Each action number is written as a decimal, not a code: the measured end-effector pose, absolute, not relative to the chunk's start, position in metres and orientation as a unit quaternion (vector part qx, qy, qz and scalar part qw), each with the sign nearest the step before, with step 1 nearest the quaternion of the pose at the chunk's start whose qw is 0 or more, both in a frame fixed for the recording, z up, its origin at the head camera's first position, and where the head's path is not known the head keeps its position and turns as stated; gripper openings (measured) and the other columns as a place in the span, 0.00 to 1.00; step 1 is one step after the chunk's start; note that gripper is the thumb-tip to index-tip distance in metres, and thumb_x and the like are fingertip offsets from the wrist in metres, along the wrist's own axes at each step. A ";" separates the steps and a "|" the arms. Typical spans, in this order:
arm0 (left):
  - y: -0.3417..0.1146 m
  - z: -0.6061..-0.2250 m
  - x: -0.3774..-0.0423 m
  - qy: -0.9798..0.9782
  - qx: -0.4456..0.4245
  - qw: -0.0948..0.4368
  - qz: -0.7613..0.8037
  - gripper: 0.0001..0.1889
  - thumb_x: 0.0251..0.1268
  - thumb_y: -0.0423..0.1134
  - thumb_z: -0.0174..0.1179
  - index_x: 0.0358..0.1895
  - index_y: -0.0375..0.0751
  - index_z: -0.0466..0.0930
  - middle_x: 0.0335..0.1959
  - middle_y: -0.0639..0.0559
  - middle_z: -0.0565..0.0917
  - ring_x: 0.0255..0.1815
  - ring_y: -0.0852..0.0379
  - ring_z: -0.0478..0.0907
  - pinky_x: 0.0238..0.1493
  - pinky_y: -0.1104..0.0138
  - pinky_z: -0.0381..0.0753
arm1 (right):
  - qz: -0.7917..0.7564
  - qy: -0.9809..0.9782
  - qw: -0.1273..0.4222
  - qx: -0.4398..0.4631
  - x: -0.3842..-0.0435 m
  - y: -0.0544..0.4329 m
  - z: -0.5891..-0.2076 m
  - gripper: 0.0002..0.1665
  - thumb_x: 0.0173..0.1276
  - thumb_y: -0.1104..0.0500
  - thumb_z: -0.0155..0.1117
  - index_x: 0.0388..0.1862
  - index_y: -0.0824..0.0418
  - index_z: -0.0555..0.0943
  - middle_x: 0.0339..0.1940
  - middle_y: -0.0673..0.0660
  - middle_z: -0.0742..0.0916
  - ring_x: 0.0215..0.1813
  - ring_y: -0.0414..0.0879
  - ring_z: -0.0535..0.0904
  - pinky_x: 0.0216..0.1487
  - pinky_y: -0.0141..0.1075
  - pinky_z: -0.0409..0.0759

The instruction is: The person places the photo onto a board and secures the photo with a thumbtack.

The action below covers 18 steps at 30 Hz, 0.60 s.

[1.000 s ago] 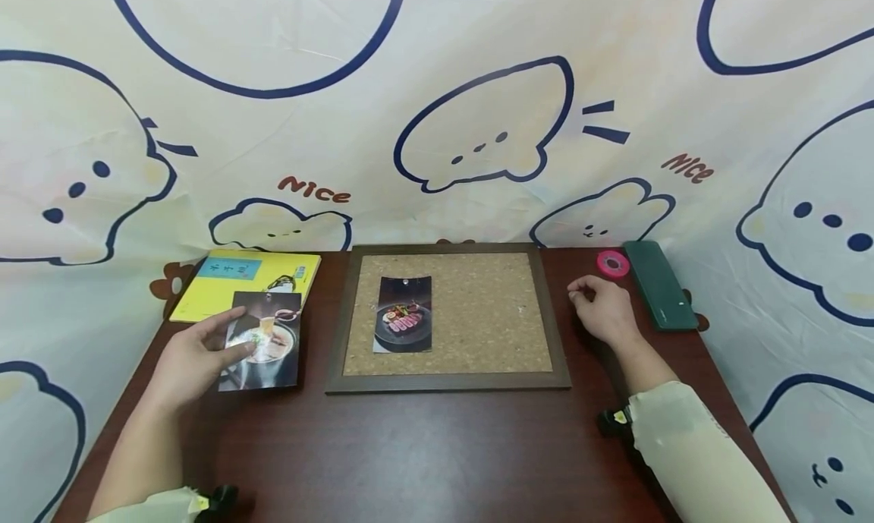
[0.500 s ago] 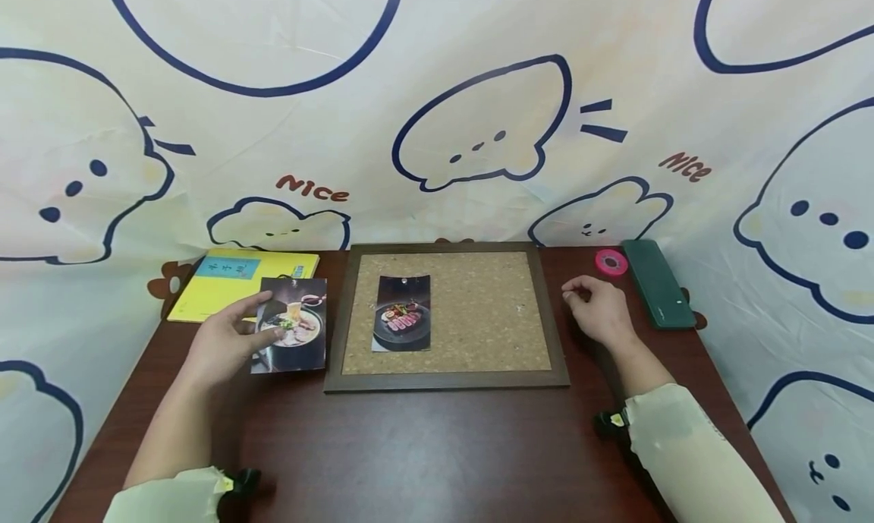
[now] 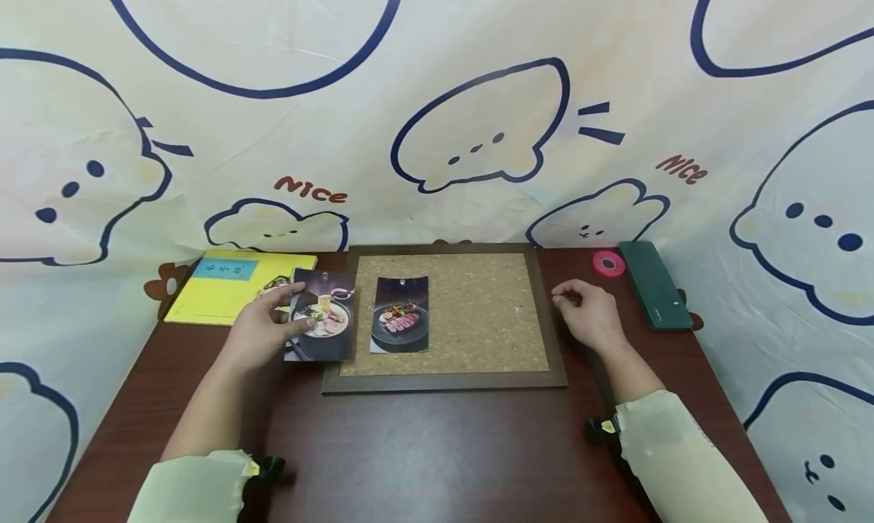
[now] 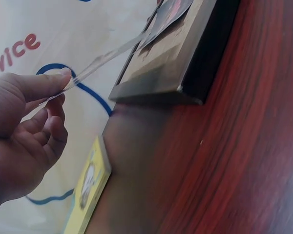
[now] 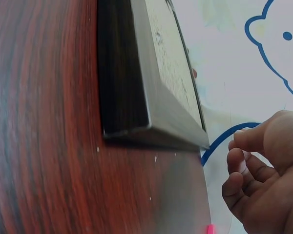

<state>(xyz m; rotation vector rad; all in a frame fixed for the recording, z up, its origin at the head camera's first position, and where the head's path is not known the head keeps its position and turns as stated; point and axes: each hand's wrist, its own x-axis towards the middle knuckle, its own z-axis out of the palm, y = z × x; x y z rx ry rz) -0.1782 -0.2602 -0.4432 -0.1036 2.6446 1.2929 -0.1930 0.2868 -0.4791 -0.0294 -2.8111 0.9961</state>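
Note:
My left hand [image 3: 258, 335] pinches a photo card [image 3: 331, 319] of a noodle bowl between thumb and fingers. It hovers over the left edge of a brown-framed cork board [image 3: 488, 310], where a pin shows near its top. Seen from the left wrist, the card [image 4: 107, 56] is nearly edge-on and raised off the table. A second photo card [image 3: 400, 318], of sliced meat on a plate, is on the board's left half with a pin at its top. Beside the board's right edge, my right hand [image 3: 589, 316] has loosely curled fingers, with nothing visible in them.
Back left lies a yellow booklet [image 3: 212, 291], partly behind the left hand and card. A pink tape roll [image 3: 608, 263] and a dark green case [image 3: 656, 286] sit back right. The dark red-brown table [image 3: 437, 455] extends toward me; patterned cloth [image 3: 382, 128] hangs behind.
The left hand has carried the noodle photo card rightward and slightly away from me, from over the booklet to the board's left edge. The right hand has shifted only slightly left.

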 end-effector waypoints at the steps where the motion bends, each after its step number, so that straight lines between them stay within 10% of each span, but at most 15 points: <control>1: -0.257 -0.444 -0.179 0.891 -0.034 0.099 0.442 0.42 0.63 0.49 0.75 0.80 0.54 0.66 0.71 0.35 0.69 0.49 0.41 0.78 0.36 0.63 0.84 | 0.334 -0.939 0.081 -0.008 -0.193 0.285 -0.479 0.06 0.76 0.57 0.64 0.44 0.57 0.87 0.32 0.55 0.88 0.32 0.50 0.78 0.32 0.42 0.75; 18: -0.213 -0.447 -0.200 0.887 0.016 0.064 0.457 0.34 0.64 0.40 0.74 0.74 0.49 0.73 0.44 0.42 0.75 0.40 0.45 0.72 0.30 0.63 0.73 | 0.357 -0.929 0.090 0.033 -0.187 0.257 -0.477 0.04 0.73 0.62 0.66 0.43 0.58 0.87 0.30 0.54 0.88 0.30 0.47 0.77 0.30 0.40 0.74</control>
